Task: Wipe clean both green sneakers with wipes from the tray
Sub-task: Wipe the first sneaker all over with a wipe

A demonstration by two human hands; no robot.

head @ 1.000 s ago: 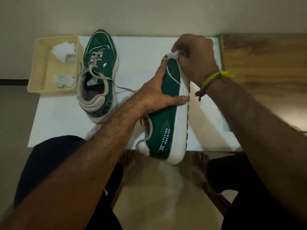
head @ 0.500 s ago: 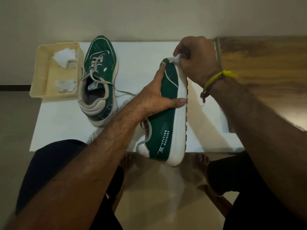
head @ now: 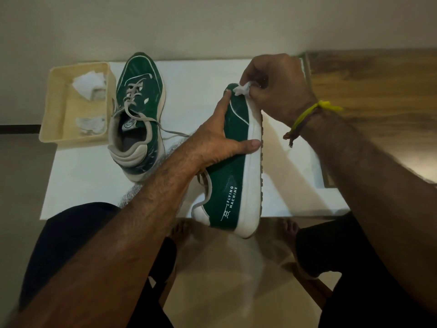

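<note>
here our left hand (head: 212,147) grips the tilted sneaker (head: 234,166) over the table's (head: 201,74) near edge, while our right hand (head: 276,88) pinches a wipe (head: 241,89) against its toe. the other sneaker (head: 139,114) lies beside the tray (head: 56,110), far left.

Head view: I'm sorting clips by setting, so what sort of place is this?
Probably a room in a home: a low white table against a plain wall, a wood-grain surface beside it, bare feet on a smooth floor.
</note>
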